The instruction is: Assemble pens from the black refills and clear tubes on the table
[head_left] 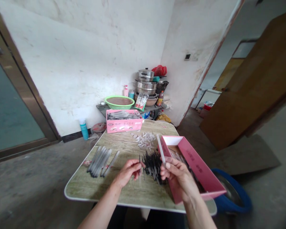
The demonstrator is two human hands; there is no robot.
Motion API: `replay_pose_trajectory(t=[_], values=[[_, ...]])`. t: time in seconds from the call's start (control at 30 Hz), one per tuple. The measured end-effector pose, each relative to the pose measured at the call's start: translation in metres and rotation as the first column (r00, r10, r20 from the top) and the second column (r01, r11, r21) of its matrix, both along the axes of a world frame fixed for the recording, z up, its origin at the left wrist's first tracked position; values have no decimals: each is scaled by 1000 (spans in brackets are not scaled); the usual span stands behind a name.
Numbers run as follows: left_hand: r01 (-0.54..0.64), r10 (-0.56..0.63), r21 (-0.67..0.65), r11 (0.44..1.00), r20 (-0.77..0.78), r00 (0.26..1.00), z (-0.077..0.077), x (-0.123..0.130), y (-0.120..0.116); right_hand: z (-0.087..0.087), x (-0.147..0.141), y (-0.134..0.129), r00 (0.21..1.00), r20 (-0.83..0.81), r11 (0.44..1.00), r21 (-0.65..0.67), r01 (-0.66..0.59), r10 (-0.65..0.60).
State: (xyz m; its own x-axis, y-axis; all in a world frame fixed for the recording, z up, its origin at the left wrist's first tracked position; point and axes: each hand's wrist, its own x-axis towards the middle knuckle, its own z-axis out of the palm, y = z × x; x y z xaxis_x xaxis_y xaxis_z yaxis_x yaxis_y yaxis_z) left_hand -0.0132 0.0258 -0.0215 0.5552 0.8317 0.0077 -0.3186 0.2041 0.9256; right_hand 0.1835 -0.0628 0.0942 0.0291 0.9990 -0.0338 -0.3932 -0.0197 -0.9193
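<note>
My left hand (130, 171) is closed on a thin black piece (139, 162), held upright over the middle of the table. Between the fingers of my right hand (173, 170) is a translucent white tube (161, 148), tilted up. A heap of black pieces (153, 163) lies between the two hands. Behind it are scattered small whitish pieces (145, 139). Several translucent tubes with dark ends (99, 160) lie side by side at the left. Close to my right hand stands an open pink box (197, 162) with tubes inside.
A second pink box (124, 125), full of tubes, stands at the back of the wood-patterned table (124, 138). Beyond it are a green basin (119, 101) and stacked pots (146, 84). A blue tub (245, 197) is on the floor at the right.
</note>
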Motion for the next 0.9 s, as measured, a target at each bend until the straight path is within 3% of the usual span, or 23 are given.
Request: replay_pose_trajectory(t=[0.1, 0.27, 0.37, 0.53, 0.73, 0.9], values=[[80, -80, 12, 997, -39, 996, 1, -2, -3, -24, -17, 18, 995, -93, 998, -45, -44, 40], [254, -253, 6, 967, -89, 963, 9, -5, -7, -53, -23, 50, 978, -151, 984, -130, 122, -141], [319, -316, 16, 948, -107, 943, 11, -6, -8, -63, -26, 62, 970, -158, 974, -160, 160, -185], [353, -347, 28, 935, -114, 931, 7, -4, -5, -70, -36, 65, 966, -180, 970, -188, 153, -187], [314, -308, 39, 949, -107, 945, 7, -4, -5, -68, -45, 58, 969, -203, 975, -195, 102, -142], [272, -266, 47, 961, -102, 958, 8, -3, -6, -72, -48, 56, 968, -186, 971, -202, 128, -166]])
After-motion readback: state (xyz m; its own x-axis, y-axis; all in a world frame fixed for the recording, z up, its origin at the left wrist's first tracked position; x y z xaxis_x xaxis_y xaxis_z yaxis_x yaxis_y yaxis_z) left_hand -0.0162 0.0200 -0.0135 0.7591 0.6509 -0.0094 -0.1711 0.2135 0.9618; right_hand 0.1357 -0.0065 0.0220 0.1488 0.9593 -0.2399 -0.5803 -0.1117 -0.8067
